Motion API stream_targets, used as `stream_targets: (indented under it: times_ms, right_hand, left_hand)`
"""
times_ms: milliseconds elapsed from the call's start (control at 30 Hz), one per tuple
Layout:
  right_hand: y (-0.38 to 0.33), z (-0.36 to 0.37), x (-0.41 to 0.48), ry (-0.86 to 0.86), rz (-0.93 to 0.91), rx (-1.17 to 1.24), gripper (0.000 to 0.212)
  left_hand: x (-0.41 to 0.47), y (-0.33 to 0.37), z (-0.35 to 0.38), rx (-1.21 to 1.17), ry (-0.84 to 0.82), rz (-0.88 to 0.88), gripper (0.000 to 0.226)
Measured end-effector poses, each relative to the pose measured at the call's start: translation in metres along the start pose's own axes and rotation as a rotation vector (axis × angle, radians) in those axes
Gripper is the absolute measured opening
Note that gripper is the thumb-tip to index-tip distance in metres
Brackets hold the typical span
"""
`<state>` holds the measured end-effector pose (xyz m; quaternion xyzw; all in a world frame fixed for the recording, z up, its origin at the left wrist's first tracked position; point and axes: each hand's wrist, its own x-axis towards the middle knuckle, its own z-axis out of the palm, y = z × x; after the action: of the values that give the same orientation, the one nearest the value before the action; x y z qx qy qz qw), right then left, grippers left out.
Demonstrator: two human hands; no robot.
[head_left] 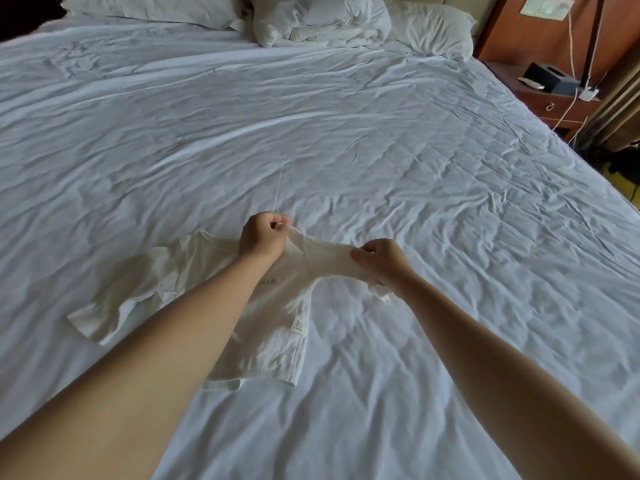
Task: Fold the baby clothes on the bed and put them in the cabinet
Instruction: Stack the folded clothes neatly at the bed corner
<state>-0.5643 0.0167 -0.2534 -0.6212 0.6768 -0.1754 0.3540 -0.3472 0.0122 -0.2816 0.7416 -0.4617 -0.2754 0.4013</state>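
On bed (pixel 346 133), baby shirt (pixel 273 344), hem nearest, left hand (pixel 263 239) and right hand (pixel 379 261) fingers pinching sleeve (pixel 325 254)

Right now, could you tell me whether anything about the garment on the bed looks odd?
The white baby top lies rumpled on the bed, one sleeve pulled taut between the left hand and right hand. Its care label shows on the outside by the side seam, so it may be inside out.

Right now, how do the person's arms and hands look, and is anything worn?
The left forearm and right forearm are bare to the picture's edge: no sleeves show. The left hand and right hand wear no gloves; neither wrist has a watch or bracelet.
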Motion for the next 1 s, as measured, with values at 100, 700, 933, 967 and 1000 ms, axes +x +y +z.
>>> stream_targets:
  times_ms: [100,700,933,967,1000]
  right_hand:
    - [0.005,-0.006,0.002,0.009,0.021,-0.229,0.025]
    - [0.04,-0.007,-0.047,0.333,-0.239,-0.231,0.011]
    - [0.071,0.014,-0.081,0.462,-0.199,-0.063,0.026]
    - [0.073,0.016,-0.082,0.446,-0.203,-0.067,0.027]
    - [0.075,0.018,-0.083,0.441,-0.214,-0.073,0.026]
  left_hand:
    - [0.002,-0.002,0.004,0.04,0.023,0.027,0.026]
    - [-0.098,-0.018,0.005,0.477,-0.203,0.559,0.047]
    - [-0.151,-0.031,-0.009,0.447,-0.119,0.597,0.063]
    - [-0.158,-0.034,-0.013,0.453,-0.091,0.617,0.06]
    - [-0.165,-0.037,-0.017,0.475,-0.072,0.634,0.058]
